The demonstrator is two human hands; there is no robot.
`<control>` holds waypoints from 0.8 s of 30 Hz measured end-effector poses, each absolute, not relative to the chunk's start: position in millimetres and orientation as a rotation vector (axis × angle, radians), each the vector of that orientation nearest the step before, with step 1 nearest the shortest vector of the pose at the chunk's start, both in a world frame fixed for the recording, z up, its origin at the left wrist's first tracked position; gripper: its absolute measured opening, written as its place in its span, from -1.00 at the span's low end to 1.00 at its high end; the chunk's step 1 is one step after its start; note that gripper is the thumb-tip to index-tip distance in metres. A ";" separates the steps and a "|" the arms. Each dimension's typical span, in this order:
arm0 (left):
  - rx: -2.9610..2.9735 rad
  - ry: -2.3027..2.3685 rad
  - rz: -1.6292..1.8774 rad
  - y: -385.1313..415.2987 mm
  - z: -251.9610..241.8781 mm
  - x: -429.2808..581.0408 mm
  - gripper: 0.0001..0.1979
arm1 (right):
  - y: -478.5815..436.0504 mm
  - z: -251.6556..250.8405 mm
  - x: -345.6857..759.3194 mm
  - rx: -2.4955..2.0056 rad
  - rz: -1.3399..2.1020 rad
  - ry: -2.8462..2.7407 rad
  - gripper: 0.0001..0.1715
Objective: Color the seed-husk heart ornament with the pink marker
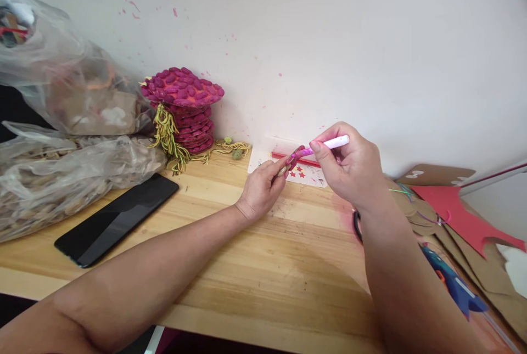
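Pink piece juts from the left grip — toward the right grip.

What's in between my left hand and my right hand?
In the head view, between your left hand and right hand: a small magenta piece, the pink end of a white-handled tool, and a white sheet with red stars behind.

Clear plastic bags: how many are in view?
2, both at the left: the upper bag, left of the magenta stack, and the lower bag, in front of it beside the flat black device. Others may be hidden behind them.
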State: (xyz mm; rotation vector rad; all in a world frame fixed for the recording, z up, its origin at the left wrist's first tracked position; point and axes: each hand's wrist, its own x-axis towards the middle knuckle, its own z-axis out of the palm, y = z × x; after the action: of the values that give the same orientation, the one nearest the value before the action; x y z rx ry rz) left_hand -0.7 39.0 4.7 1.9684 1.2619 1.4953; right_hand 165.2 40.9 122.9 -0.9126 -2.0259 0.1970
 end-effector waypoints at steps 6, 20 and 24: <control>1.844 1.237 1.604 43.2 3.8 0.2 -0.73 | 52.2 112.1 167.0 -0.810 0.464 -1.972 -0.75; 1.647 1.198 1.608 43.0 4.9 1.5 -0.77 | 64.2 99.7 166.7 -0.743 0.591 -1.930 -0.72; 1.631 1.199 1.613 43.7 4.5 1.3 -0.75 | 66.8 96.4 165.8 -0.749 0.558 -1.927 -0.73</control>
State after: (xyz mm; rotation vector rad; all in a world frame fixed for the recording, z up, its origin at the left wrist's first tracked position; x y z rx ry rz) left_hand 1.3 43.7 4.5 1.6308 1.1990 1.6133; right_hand 165.8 66.8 96.4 -0.7491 -1.9272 0.5578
